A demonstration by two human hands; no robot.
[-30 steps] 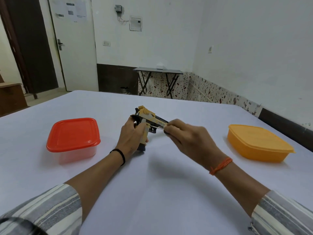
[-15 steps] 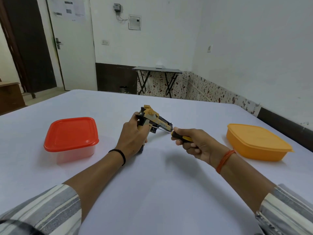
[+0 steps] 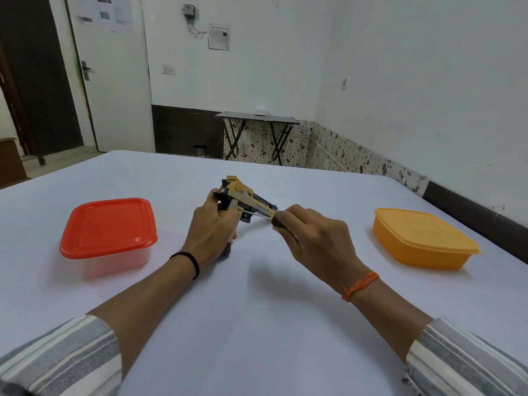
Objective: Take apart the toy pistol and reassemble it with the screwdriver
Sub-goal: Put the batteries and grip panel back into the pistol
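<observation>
The yellow-and-black toy pistol (image 3: 243,195) stands upright near the middle of the white table, its barrel pointing right and away. My left hand (image 3: 213,227) is wrapped around its grip, hiding most of the handle. My right hand (image 3: 313,238) holds a screwdriver (image 3: 261,214) with a black-and-yellow handle. Its thin metal shaft runs left and its tip meets the pistol's side just above the grip. Most of the screwdriver handle is covered by my fingers.
A clear container with a red lid (image 3: 110,228) sits at the left. A closed orange container (image 3: 423,238) sits at the right, near the table's right edge. The white table (image 3: 265,324) stretches toward me. A small folding table (image 3: 257,118) stands against the far wall.
My right hand moved back in toward the pistol and rolled palm-down over the screwdriver handle. The pistol and my left hand stayed almost still.
</observation>
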